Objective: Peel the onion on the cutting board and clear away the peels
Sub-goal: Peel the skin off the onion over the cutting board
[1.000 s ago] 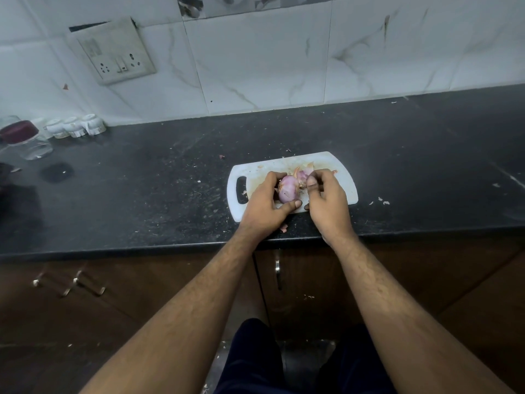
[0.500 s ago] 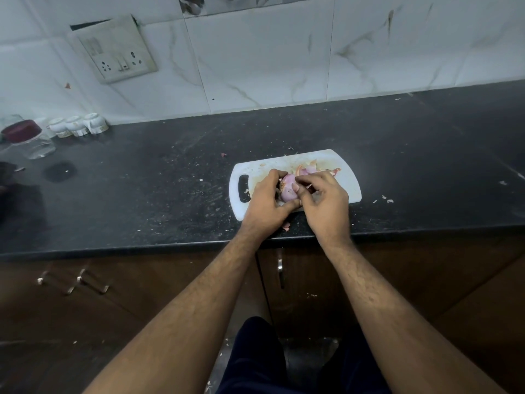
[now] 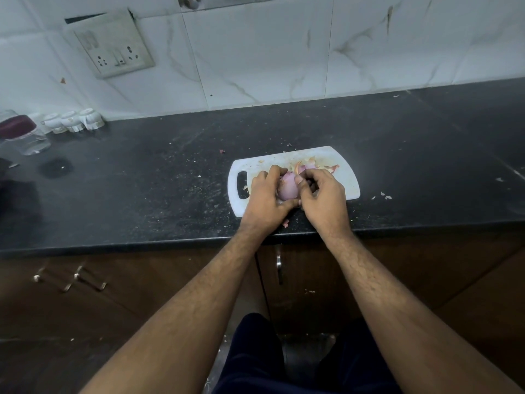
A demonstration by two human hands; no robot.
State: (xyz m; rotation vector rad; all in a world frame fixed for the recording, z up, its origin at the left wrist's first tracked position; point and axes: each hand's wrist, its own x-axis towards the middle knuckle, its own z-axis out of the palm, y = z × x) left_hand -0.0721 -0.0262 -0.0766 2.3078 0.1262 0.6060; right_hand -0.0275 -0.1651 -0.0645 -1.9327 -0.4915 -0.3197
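A pink-purple onion [image 3: 287, 186] sits over the white cutting board [image 3: 345, 177] near the counter's front edge. My left hand [image 3: 265, 201] cups the onion from the left, thumb under it. My right hand [image 3: 322, 199] is curled against the onion's right side, thumb and fingertips pinching at its skin. Loose peels [image 3: 308, 165] lie on the board just behind the onion, with another scrap [image 3: 332, 168] to their right. Whether a strip of skin is between my right fingers is hidden.
The black countertop [image 3: 142, 189] carries crumbs and a peel scrap [image 3: 285, 222] near its front edge. A clear jar with a maroon lid [image 3: 24, 135] and small white cups [image 3: 72, 120] stand far left by the tiled wall. Brown cabinet doors are below.
My right hand has closed in from the onion's right side onto it, its fingers curling over the skin. The left hand keeps its hold.
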